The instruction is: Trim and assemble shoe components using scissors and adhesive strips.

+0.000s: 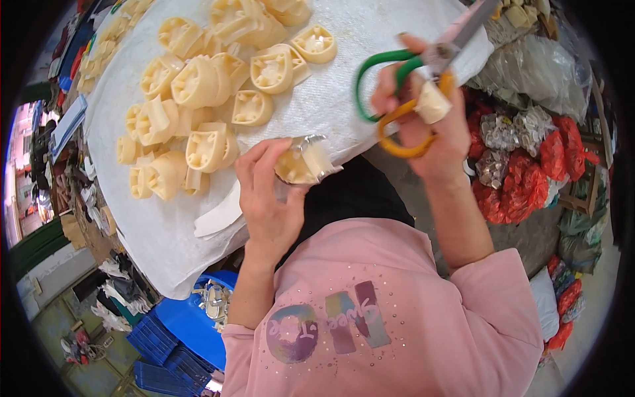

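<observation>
My left hand (268,192) is closed around a cream plastic part (296,165) with clear film about it, just above the near edge of the white-covered table (370,40). To the right, my right hand (440,142) grips a pair of scissors (389,145) with one green and one orange handle loop. The blades point up and away, blurred near the tip. A pale cream scrap or wrap (433,102) shows at the fingers of this hand; which it is I cannot tell. Several hollow cream plastic parts (198,83) lie heaped on the table's left and far side.
A white strip (219,215) lies by the table's near edge. Below left stands a blue tub (178,317) with clear-looking pieces in it. Red bags (519,188) and clear plastic bags (536,69) are piled on the right, near a wooden frame.
</observation>
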The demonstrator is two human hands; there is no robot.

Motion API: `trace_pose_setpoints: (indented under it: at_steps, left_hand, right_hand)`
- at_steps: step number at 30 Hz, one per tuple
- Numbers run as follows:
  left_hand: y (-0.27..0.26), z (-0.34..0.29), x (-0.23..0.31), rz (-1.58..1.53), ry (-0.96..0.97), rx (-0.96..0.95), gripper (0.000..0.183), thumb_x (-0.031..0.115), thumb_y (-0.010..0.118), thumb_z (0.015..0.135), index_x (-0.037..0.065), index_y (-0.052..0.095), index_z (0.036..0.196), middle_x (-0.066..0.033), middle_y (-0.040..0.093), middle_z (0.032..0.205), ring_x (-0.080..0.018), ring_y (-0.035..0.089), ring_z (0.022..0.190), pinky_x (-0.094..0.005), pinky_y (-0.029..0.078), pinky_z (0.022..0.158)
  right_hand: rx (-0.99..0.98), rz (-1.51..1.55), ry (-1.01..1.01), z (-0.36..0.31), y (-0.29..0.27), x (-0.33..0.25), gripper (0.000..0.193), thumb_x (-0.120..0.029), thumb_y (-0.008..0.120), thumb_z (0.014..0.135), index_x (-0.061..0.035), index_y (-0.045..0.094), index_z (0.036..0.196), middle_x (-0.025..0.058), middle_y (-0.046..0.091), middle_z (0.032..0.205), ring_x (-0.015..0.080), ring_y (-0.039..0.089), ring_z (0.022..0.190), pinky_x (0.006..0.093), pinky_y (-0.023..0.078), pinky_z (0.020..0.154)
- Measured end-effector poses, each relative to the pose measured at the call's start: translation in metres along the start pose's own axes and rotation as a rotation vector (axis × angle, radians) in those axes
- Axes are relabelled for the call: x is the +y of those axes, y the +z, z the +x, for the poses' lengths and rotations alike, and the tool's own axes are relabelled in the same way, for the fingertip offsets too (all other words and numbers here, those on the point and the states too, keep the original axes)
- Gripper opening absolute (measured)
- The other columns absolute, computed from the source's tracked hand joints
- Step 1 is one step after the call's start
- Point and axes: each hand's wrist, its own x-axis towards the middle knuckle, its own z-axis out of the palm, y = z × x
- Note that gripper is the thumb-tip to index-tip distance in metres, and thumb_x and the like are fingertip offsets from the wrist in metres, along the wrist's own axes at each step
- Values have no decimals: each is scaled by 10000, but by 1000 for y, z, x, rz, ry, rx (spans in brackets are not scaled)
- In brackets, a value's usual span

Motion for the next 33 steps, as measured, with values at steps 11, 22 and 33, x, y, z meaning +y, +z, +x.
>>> trace_pose_setpoints:
  at_steps: [11, 22, 33]
  left_hand:
    - [-36, -40, -11, -111, 70, 525, 585, -37, 748, 641, 17, 489, 1163, -155, 450, 1153, -272, 481, 1069, -367, 416, 908]
    - [-87, -131, -61, 229, -331, 816, 541, -34, 693, 636, 20, 493, 1136, -156, 494, 1105, -306, 478, 1060, -385, 382, 928]
    - [-130, -333, -123, 810, -1299, 1037, 547, 37, 668, 742, -12, 455, 1243, -181, 467, 1185, -311, 440, 1122, -409, 398, 934]
  right_hand:
    - [216, -938, 17, 77, -51, -31, 528, -125, 529, 812, -28, 456, 1327, 77, 569, 1069, 148, 515, 947, 253, 375, 883]
    - [-148, -1902, -440, 71, -31, -5, 322, -90, 599, 806, -55, 585, 1125, 170, 578, 1055, 319, 542, 1003, 396, 416, 909]
    - [-1002, -1162, -368, -16, 127, 66, 252, -54, 703, 696, -18, 581, 913, 112, 551, 997, 302, 520, 904, 376, 461, 753]
